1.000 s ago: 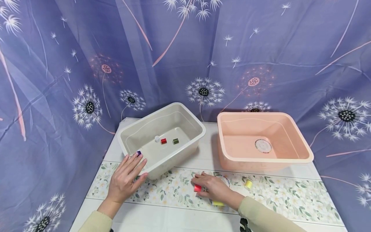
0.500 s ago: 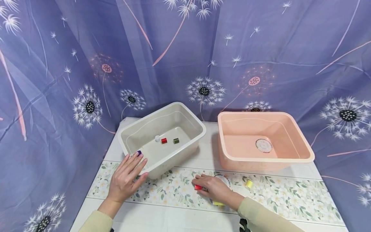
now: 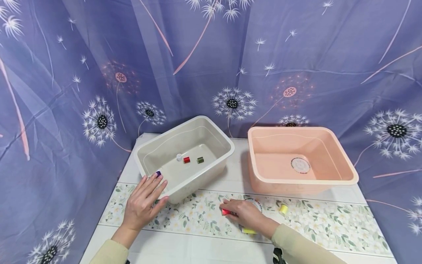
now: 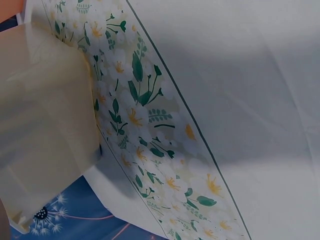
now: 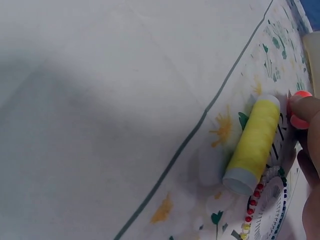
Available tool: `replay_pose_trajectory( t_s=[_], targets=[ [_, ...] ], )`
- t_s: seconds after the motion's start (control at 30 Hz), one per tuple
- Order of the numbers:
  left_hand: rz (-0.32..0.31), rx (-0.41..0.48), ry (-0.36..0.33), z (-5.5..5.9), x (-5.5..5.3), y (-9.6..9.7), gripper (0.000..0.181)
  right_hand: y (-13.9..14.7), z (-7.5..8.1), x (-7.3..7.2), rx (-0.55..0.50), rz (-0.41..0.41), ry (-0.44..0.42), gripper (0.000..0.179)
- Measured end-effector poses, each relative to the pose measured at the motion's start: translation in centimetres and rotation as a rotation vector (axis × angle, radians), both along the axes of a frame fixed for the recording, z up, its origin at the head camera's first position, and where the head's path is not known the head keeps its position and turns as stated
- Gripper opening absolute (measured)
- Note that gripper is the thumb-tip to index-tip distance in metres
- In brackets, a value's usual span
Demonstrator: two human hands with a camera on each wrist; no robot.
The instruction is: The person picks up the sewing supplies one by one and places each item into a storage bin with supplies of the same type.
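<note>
My right hand (image 3: 245, 213) pinches a red thread spool (image 3: 225, 212) just above the floral strip; in the right wrist view the thumb lies against the spool (image 5: 301, 110). Close by this hand, a wheel of pearl-headed pins (image 3: 255, 204) lies partly covered. A long yellow thread spool (image 5: 255, 142) lies below the hand, next to the pin wheel. My left hand (image 3: 141, 203) rests at the near left rim of the grey bin (image 3: 194, 185), fingers extended over it. A purple spool (image 3: 158, 173) shows at its fingertips, partly hidden.
White (image 3: 179, 157), red (image 3: 187, 160) and olive (image 3: 200, 160) spools lie inside the grey bin. The pink bin (image 3: 301, 181) at the right holds another pin wheel (image 3: 300, 165). A short yellow spool (image 3: 283, 209) stands on the floral strip. A patterned curtain (image 3: 197, 55) encloses the table.
My right hand has shifted slightly right and away from me with the red spool, which now shows less between the fingers. The left hand stays in place.
</note>
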State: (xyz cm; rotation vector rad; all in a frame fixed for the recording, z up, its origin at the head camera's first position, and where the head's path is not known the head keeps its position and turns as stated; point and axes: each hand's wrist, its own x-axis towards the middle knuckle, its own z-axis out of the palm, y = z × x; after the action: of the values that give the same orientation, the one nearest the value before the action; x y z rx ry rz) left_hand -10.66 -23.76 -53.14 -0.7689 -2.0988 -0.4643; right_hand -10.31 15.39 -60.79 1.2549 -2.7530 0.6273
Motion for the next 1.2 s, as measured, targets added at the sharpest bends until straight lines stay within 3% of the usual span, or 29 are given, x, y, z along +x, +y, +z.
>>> replay_pose_trajectory(
  t_s=[0.2, 0.5, 0.8, 1.2],
  targets=[
    [0.003, 0.000, -0.014, 0.1, 0.2, 0.0, 0.055, -0.2, 0.7, -0.2, 0.003, 0.000, -0.001, 0.038],
    [0.000, 0.005, -0.013, 0.0, 0.2, 0.1, 0.055, -0.8, 2.6, -0.8, -0.033, 0.052, 0.064, 0.036],
    [-0.001, 0.010, -0.013, 0.1, 0.2, 0.1, 0.054, -1.6, 5.4, -1.4, -0.110, 0.111, 0.110, 0.043],
    [-0.006, 0.015, -0.003, 0.1, 0.1, 0.1, 0.054, -2.4, 9.3, -2.0, -0.218, 0.182, 0.243, 0.045]
  ],
)
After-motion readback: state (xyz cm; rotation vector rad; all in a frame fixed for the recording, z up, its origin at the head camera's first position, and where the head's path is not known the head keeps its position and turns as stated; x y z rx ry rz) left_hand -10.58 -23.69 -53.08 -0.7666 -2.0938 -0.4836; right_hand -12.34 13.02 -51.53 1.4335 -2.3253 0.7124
